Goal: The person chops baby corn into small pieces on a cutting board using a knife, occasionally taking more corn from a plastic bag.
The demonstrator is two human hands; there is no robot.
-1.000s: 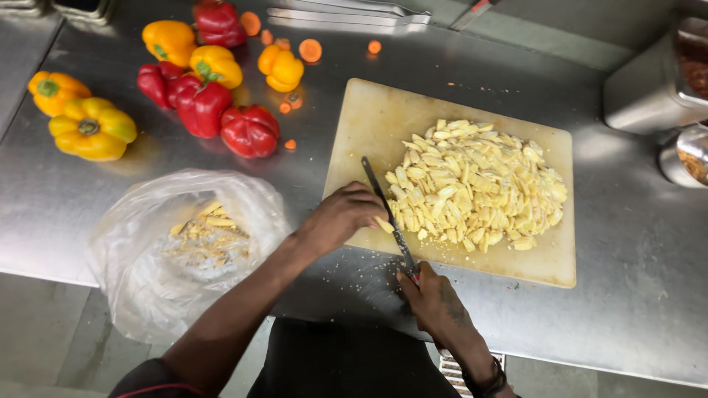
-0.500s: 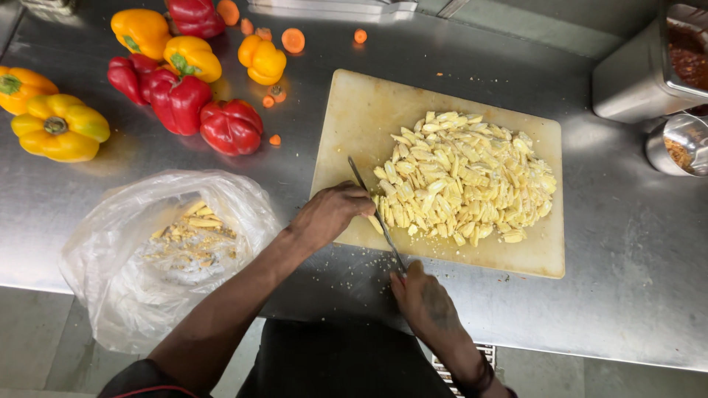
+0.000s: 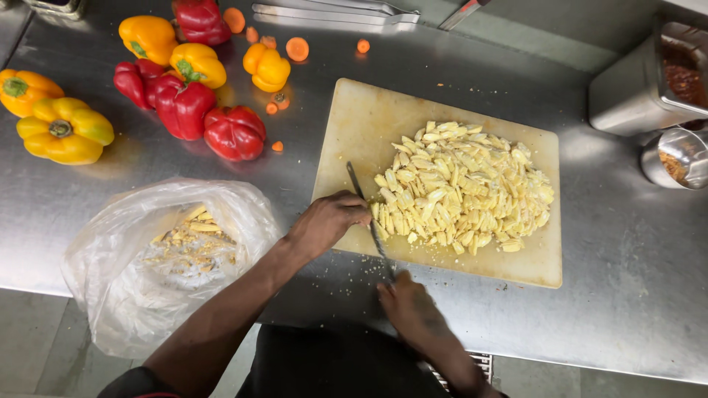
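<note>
At frame centre, the right hand is gripping a knife while the left hand, fingers curled, is resting on the board beside a big cut pile, with more bagged and peppers uncut.

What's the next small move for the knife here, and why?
Probably sweep the knife rightward to push the stray pieces into the pile of chopped yellow pieces. The right hand grips the handle at the near edge of the cutting board, the blade lies along the pile's left edge, and the left hand rests against the blade.
</note>
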